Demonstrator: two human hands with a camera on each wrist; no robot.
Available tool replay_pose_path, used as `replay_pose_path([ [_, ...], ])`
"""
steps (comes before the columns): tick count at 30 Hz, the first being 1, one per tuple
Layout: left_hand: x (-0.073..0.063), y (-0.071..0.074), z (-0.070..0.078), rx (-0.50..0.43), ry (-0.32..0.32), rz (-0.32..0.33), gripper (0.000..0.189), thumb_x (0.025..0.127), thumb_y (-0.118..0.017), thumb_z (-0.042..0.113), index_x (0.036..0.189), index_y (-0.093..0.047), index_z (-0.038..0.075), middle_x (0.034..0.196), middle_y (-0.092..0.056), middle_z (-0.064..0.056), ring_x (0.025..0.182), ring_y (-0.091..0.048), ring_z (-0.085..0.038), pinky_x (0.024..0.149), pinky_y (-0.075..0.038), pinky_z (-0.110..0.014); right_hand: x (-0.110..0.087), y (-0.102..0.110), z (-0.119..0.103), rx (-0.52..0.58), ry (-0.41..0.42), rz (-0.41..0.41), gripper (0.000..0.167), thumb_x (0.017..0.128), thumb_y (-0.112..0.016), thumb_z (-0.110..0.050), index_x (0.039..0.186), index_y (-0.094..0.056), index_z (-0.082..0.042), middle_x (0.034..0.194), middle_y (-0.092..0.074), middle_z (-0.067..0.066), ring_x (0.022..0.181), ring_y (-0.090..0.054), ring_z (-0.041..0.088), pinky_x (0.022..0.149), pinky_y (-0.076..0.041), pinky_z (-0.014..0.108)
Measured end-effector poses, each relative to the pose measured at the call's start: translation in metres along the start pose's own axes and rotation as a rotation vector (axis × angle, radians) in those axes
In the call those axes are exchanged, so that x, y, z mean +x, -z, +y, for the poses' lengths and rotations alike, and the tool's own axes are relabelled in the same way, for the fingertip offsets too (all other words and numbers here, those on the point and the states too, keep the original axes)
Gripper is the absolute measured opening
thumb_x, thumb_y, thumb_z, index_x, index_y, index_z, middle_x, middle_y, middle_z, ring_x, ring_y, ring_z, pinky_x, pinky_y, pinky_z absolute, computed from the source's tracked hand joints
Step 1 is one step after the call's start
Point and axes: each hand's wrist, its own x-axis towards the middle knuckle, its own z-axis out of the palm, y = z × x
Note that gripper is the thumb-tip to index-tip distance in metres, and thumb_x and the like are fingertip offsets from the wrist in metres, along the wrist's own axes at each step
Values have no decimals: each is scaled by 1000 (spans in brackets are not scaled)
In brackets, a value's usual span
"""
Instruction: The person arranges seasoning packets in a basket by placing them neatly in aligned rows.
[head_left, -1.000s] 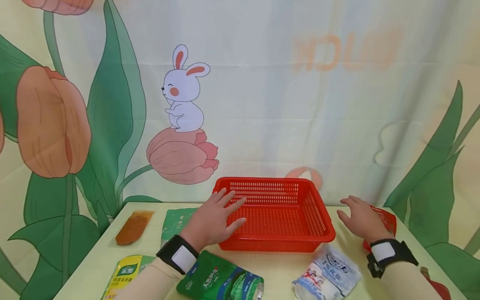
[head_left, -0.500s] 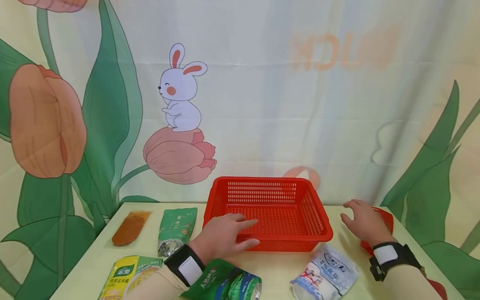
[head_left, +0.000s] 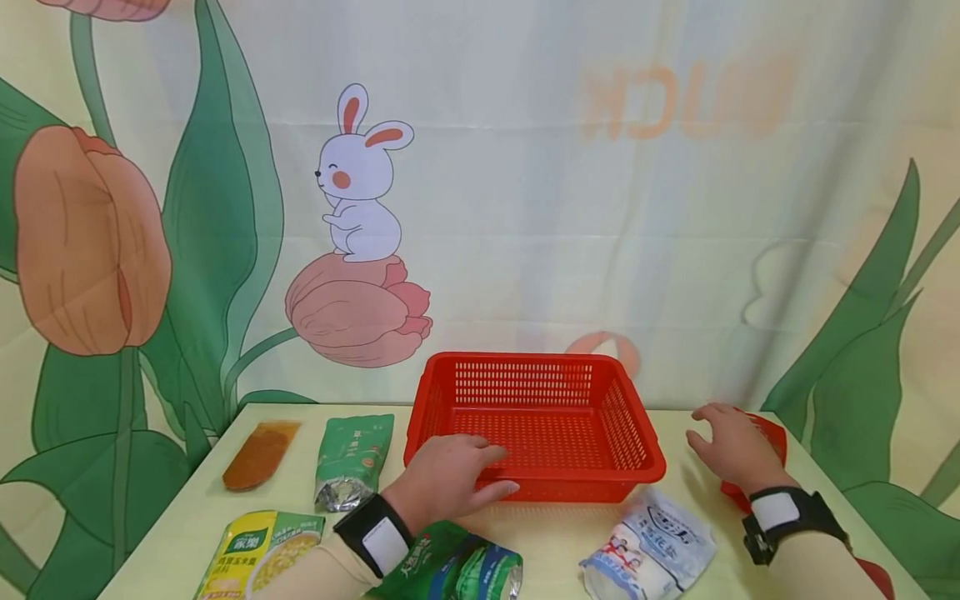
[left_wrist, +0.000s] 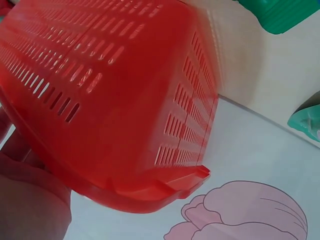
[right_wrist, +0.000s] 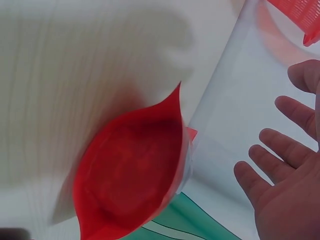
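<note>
A red perforated plastic basket (head_left: pixel 577 479) stands at the back middle of the table. My left hand (head_left: pixel 453 475) is over its front left rim, fingers loosely extended toward the inside. In the left wrist view, part of that hand (left_wrist: pixel 30 200) lies beside the basket rim (left_wrist: pixel 95 197); whether it touches is unclear. At the right, my right hand (head_left: pixel 735 446) hovers beside a red bag (head_left: pixel 774 442), which it partly covers. The right wrist view shows the bag (right_wrist: pixel 130 165) standing apart from the spread fingers (right_wrist: pixel 282 145). Neither hand visibly holds anything.
A flat brown packet (head_left: pixel 262 457), a green pouch (head_left: pixel 354 458) and a yellow-green packet (head_left: pixel 258 554) lie at the left. A dark green bag (head_left: pixel 465 567) and a white-blue bag (head_left: pixel 656 542) lie in front. Another red item (head_left: pixel 873 575) is partly hidden by my right sleeve.
My left hand has come down and slightly right at the basket's front left rim, uncovering the green pouch. My right hand has shifted slightly down beside the red bag.
</note>
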Motion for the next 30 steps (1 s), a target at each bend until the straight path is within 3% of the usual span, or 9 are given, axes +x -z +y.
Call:
replay_pose_path([
  [5,0,-4,-1,28,-11,31,45,96,-59,62,112,-75,22,99,-79,4,83,-72,-13,74,-60,-30,1,-3,3,-5,3,-1,47,95,-69,-27,129,-59,4,135,-57,33,124,-53,51,102,-48,66],
  [9,-1,-7,-2,41,-16,54,40,95,-60,62,97,-72,24,78,-73,8,66,-63,-7,61,-52,-22,1,-3,4,-10,9,5,46,95,-69,-26,128,-60,5,134,-58,33,124,-53,51,103,-48,66],
  [12,-1,-8,-2,45,-18,65,41,95,-60,63,92,-71,24,70,-68,9,61,-57,-5,58,-48,-19,0,-3,4,-12,7,5,46,95,-69,-26,128,-60,5,133,-58,33,123,-53,51,102,-48,66],
  [30,-1,-11,-2,46,-7,59,40,95,-61,60,96,-74,22,77,-73,8,61,-58,-5,62,-53,-20,1,-2,8,-6,-3,-11,46,95,-70,-27,127,-60,5,131,-60,32,119,-55,50,99,-50,65],
])
